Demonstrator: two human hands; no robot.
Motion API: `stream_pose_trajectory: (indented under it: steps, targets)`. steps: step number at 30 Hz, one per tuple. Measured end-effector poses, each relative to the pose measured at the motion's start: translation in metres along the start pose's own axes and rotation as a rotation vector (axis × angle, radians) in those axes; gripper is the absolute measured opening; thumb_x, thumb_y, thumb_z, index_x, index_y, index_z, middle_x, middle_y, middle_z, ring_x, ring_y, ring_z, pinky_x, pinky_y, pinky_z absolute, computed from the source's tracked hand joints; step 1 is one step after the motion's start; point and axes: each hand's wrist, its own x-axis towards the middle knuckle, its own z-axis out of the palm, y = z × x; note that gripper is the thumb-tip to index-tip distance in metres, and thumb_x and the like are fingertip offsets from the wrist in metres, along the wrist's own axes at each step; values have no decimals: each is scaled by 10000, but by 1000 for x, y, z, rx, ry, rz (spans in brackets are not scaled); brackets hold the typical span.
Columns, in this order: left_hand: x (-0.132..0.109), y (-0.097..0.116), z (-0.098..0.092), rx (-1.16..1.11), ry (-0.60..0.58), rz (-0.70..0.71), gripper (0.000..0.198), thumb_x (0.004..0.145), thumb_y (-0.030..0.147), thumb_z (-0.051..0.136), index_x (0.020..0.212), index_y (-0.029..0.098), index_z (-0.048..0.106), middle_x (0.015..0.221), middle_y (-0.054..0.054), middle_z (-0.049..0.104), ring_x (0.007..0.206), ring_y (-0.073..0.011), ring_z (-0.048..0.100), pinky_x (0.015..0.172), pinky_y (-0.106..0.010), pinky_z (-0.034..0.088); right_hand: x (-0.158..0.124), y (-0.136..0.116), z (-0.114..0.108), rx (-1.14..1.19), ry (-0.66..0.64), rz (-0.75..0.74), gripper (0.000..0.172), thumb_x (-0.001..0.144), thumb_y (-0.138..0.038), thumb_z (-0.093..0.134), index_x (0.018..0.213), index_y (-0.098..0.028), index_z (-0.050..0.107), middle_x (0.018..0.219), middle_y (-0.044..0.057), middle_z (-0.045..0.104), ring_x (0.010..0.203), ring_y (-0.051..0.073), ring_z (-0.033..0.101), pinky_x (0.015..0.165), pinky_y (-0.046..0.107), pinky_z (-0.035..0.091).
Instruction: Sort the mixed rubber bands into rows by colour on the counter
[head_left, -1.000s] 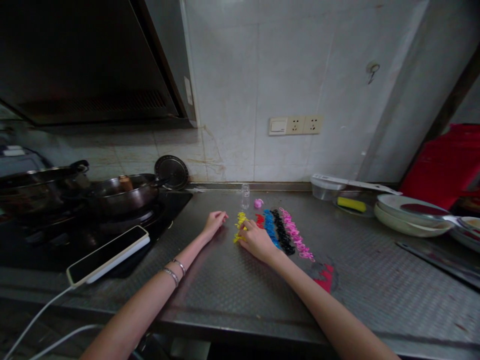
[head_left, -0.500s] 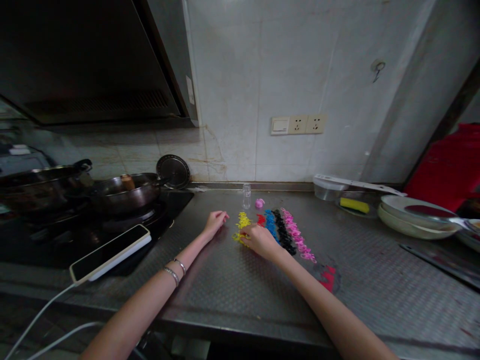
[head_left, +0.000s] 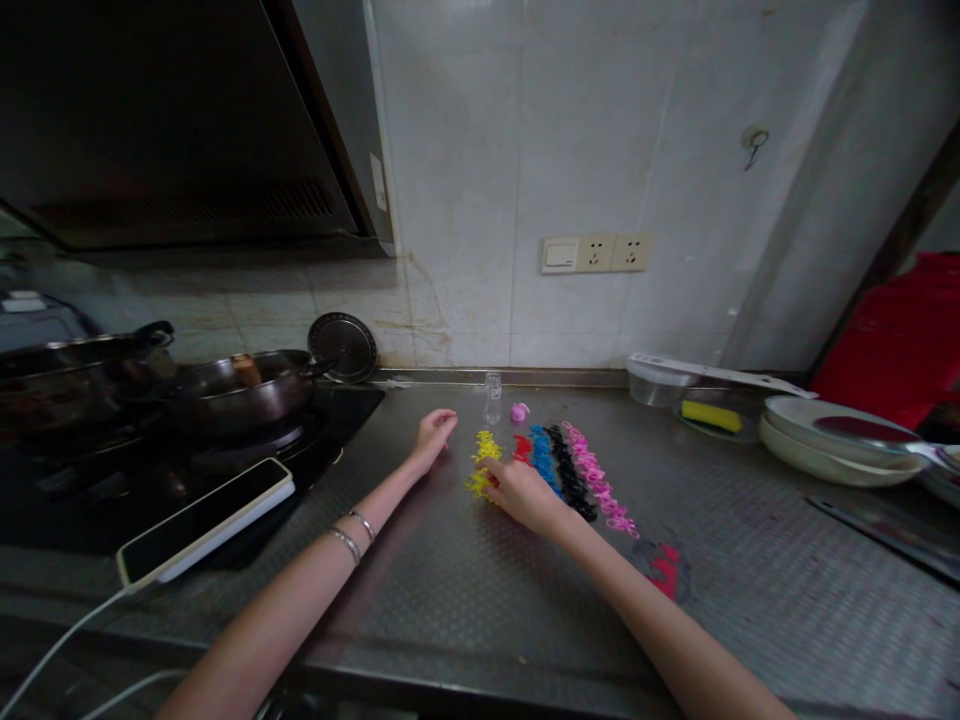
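Note:
My right hand [head_left: 519, 490] is at the near end of a strip of small yellow rubber bands [head_left: 486, 445], its fingertips pinched among them. Exactly how many bands are in the pinch is hidden. Red bands [head_left: 522, 449], a blue row [head_left: 541, 452], a black row [head_left: 571, 475] and a pink row [head_left: 598, 475] lie side by side to the right. To the left of the yellow strip, my left hand [head_left: 433, 440] rests at the counter with fingers curled together; anything inside them is hidden. Behind the bands stand a small clear bottle [head_left: 493, 400] and a pinkish-purple piece [head_left: 519, 411].
On the left, a phone [head_left: 206, 520] on a white block trails a cable, near a pan [head_left: 247, 395] on the stove. A clear tub [head_left: 660, 385], a yellow sponge [head_left: 711, 415], plates [head_left: 832, 450] and a knife-like blade [head_left: 885, 530] lie right. Red bits [head_left: 665, 570] lie by my right forearm.
The whole view has shifted slightly. My right hand stays at the yellow bands, with its fingertips moved only a little. My left hand keeps nearly the same place and curl.

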Motion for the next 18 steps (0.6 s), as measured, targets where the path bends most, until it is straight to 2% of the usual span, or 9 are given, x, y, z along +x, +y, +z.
stream_pose_trajectory:
  steps: [4, 6, 10, 13, 18]
  targets:
    - [29, -5, 24, 45, 39, 100, 529, 597, 289, 661, 1080, 151, 494, 1052, -96, 521, 748, -117, 523, 620, -225, 435, 3, 4, 5, 61, 23, -59, 252, 801, -197, 431, 1013, -182, 567, 922, 65, 638, 838, 162, 583, 692, 212, 375]
    - [42, -10, 37, 58, 45, 143, 670, 565, 297, 699, 1164, 162, 431, 1153, -120, 474, 880, -161, 520, 747, -279, 430, 4, 6, 8, 88, 31, -77, 234, 788, -161, 429, 954, -175, 593, 922, 65, 637, 837, 155, 575, 704, 212, 370]
    - [60, -19, 58, 6, 11, 157, 877, 505, 309, 746, 1264, 186, 323, 1253, -136, 408, 1092, -226, 440, 898, -333, 358, 3, 9, 9, 133, 52, -94, 203, 777, -168, 451, 905, -164, 608, 891, 62, 634, 811, 149, 567, 695, 208, 367]
    - [68, -24, 69, -32, -9, 136, 924, 491, 303, 758, 1281, 185, 294, 1239, -140, 427, 1135, -229, 414, 935, -336, 329, 3, 10, 8, 184, 61, -97, 188, 772, -168, 462, 882, -161, 616, 860, 57, 635, 799, 144, 566, 693, 200, 368]
    - [73, -33, 81, -107, -74, 93, 893, 506, 280, 756, 1268, 165, 305, 1179, -148, 486, 1103, -221, 454, 895, -323, 382, 5, 13, 8, 268, 106, -114, 209, 749, -129, 469, 882, -159, 628, 847, 52, 641, 790, 138, 564, 702, 197, 371]
